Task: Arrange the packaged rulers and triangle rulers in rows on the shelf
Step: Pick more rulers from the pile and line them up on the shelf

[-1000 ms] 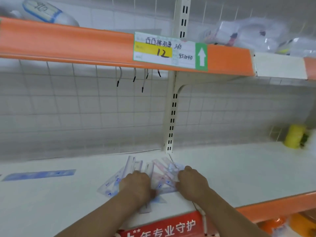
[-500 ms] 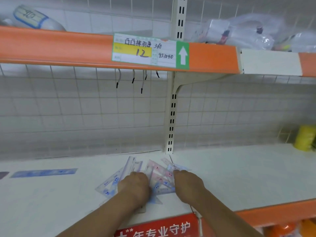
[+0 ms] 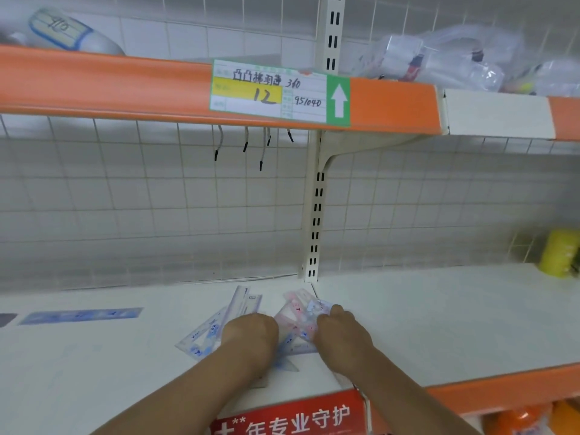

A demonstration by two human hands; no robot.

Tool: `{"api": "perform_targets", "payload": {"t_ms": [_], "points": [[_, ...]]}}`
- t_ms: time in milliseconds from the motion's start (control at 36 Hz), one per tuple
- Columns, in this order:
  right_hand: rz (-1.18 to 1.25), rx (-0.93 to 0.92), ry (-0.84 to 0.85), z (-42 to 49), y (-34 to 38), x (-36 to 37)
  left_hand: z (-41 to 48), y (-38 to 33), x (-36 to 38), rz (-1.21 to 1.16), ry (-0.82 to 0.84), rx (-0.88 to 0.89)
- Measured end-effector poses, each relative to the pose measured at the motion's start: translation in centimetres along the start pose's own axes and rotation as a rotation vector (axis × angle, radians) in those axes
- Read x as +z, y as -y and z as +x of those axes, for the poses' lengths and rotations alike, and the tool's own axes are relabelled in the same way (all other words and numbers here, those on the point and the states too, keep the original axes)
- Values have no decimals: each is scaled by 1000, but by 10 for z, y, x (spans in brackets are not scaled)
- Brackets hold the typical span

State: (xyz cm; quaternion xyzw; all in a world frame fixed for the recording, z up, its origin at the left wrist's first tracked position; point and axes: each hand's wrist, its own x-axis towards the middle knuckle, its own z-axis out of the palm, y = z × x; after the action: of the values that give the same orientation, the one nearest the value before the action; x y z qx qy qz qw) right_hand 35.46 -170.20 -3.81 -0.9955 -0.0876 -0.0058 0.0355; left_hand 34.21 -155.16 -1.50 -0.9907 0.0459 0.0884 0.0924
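Red sign (image 3: 288, 416) on the front lip of the shelf (image 3: 439, 324), both hands just behind it. Left hand (image 3: 251, 335) sits knuckles-up on the blue rulers (image 3: 207, 335). Its fingers are tucked under, so I can't tell the grip. Right hand (image 3: 340, 334) has crept forward over the last second, fingers now curled over the far edge of the triangle rulers (image 3: 296, 321). Pile looks tighter than before, so my read is gathering, no rows yet. Packs are thin and clear with pink and blue print, overlapping at mixed angles. Single ruler (image 3: 81, 316) lies flat, well off to the left.
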Motion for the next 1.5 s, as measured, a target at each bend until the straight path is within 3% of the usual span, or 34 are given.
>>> {"api": "perform_targets", "payload": {"t_ms": [222,444,833,1139,1500], "points": [[4,-8,-4,6,6,4,2,16,6,-233,-47,-62],[5,-1,-14,11,9,9,-2,16,7,-141,-45,-39],[146,40,-9,13,9,-3,-1,22,14,-279,-63,-106],[118,43,-50,20,8,-7,-4,27,14,-291,-78,-192],[86,-103,-59,17,10,-13,-22,25,24,-313,-139,-296]]}}
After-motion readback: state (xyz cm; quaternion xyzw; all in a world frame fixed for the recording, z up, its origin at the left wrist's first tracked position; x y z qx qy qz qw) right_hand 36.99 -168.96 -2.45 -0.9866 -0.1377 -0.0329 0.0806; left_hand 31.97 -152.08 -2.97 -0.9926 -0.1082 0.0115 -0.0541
